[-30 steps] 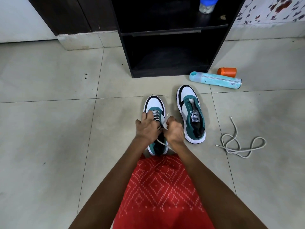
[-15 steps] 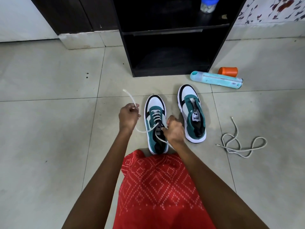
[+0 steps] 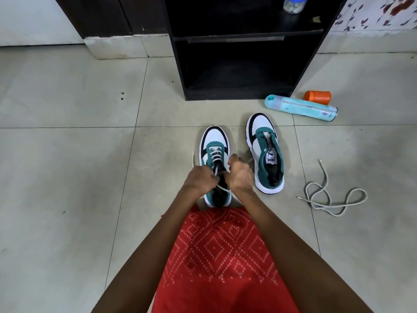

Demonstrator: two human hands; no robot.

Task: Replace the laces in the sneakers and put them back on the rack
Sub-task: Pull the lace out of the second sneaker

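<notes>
Slack is gone: your left hand (image 3: 200, 180), which had drawn the lace (image 3: 216, 157) out sideways, is back beside your right hand (image 3: 241, 176) over the near sneaker (image 3: 215, 141) on the floor (image 3: 67, 177), both pinching lace. Likely another eyelet next; the second sneaker (image 3: 267, 154) sits unlaced.

Two sneakers (image 3: 265, 152) before rack (image 3: 237, 64), loose lace (image 3: 331, 195) right, bottle (image 3: 300, 107) behind

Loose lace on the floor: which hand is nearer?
Right. The right hand is over the half-laced sneaker, with the unlaced sneaker between it and the loose lace. The left hand is just beyond, farther left. Both grip its lace.
</notes>
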